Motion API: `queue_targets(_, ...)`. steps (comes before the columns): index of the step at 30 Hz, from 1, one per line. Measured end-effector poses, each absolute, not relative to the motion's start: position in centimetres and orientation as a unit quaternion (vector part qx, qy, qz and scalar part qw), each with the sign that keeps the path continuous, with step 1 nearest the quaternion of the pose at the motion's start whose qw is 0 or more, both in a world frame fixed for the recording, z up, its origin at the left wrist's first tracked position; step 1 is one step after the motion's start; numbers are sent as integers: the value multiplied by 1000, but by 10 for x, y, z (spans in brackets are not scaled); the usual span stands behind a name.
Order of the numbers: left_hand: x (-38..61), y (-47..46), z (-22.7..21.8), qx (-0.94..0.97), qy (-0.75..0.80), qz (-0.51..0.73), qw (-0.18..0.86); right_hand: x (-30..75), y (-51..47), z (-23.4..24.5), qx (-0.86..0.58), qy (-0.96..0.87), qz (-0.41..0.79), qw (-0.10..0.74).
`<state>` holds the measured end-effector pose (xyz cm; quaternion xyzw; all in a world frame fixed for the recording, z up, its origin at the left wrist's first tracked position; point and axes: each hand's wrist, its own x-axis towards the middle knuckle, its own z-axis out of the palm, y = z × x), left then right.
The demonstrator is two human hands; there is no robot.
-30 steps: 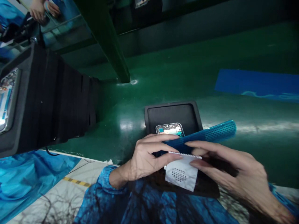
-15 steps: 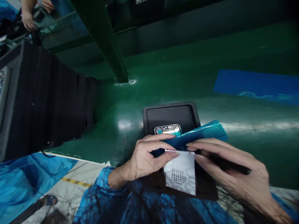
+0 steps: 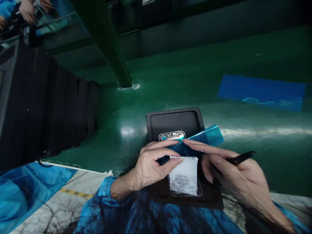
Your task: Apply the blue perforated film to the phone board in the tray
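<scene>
My left hand [image 3: 151, 164] is closed, thumb and fingers pinching the top edge of a white sheet [image 3: 185, 165] with rows of dark dots. Beneath that sheet's lower edge shows a clear rounded rim. A curled strip of glossy blue film [image 3: 212, 135] slants up to the right behind it. My right hand [image 3: 234, 172] grips a slim black tool [image 3: 243, 158], perhaps tweezers, its tip hidden. My right index finger reaches to the film beside a small device with exposed circuitry [image 3: 172, 135]. This device lies in a black tray [image 3: 175, 120], partly covered by my left hand.
A stack of black trays [image 3: 48, 104] stands at left on the green work surface [image 3: 117, 126]. A flat blue sheet [image 3: 262, 92] lies at right. A green post [image 3: 109, 48] rises behind. Another person's hands [image 3: 28, 13] are at top left.
My right hand has shifted left along the film, its index fingertip now near the device. The black tool shows more clearly. My left hand keeps its pinch.
</scene>
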<state>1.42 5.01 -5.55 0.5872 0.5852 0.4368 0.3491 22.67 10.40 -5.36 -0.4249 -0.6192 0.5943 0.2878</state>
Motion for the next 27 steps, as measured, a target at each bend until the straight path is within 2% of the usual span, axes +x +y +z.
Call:
queue_targets(7, 14, 49, -57, 590, 586, 432, 349, 225, 105, -51, -449, -644, 542, 299)
queue_targets(20, 14, 48, -57, 589, 591, 424, 352, 224, 102, -56, -461, -630, 545, 306)
queue_targets(27, 14, 48, -59, 590, 594, 421, 348, 218, 100, -47, -512, -598, 527, 321)
